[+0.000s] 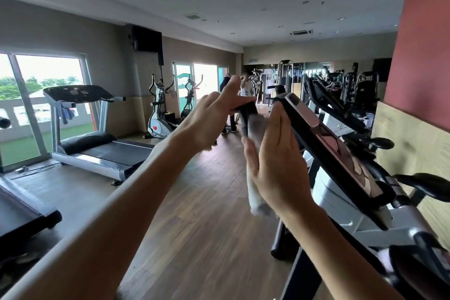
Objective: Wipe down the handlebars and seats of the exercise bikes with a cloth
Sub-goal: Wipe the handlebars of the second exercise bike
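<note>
The right hand (275,161) is nearest, fingers straight and together, its palm pressing a pale grey-white cloth (255,153) against a black handlebar grip (247,117) of the white exercise bike (341,192). Just beyond and left of it, the left hand (214,117) has straight fingers resting on the same grip. Right of the right hand slants the bike's black console panel (323,143). Far left stands a grey treadmill (97,148).

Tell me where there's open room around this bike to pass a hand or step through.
Open wooden floor runs between the treadmill and the exercise bike, on toward the elliptical trainers. Crowded: both hands, left hand and right hand with the cloth, crowd the handlebar; more bikes line the right wall.
</note>
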Tool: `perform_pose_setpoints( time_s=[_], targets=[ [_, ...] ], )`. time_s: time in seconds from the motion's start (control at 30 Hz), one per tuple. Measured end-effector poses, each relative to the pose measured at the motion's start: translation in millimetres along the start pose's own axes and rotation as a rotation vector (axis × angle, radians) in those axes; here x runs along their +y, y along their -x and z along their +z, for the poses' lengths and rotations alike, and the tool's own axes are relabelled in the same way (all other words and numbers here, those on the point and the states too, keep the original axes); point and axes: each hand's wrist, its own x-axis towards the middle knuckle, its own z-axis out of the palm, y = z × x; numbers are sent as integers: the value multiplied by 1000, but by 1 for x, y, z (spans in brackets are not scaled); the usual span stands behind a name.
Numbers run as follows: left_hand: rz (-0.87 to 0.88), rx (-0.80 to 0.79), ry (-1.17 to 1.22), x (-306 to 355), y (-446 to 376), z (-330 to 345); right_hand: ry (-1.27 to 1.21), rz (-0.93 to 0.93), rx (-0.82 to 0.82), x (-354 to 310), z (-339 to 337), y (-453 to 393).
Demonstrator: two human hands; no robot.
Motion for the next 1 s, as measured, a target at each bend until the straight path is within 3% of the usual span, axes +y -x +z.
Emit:
perform_pose_setpoints(
  time_s=[0.2,0.3,0.4,0.73,0.83,0.93,1.0],
  targets=[
    [50,28,-16,-6,-1,4,-377,55,-80,10,3,-19],
    [49,31,-50,-6,-2,3,-247,46,-167,18,-11,18],
    [59,43,-69,-7,-2,6,-88,-16,-154,24,-14,30],
    [18,62,-49,1,4,10,-260,-113,-116,18,-4,-33],
    [0,103,-24,3,6,12,-236,-190,-228,29,-10,-15],
    [-32,149,-61,6,9,16,-358,-177,-469,53,-24,12],
    [-58,183,-80,9,12,19,-338,-214,-495,60,-29,28]
  ],
)
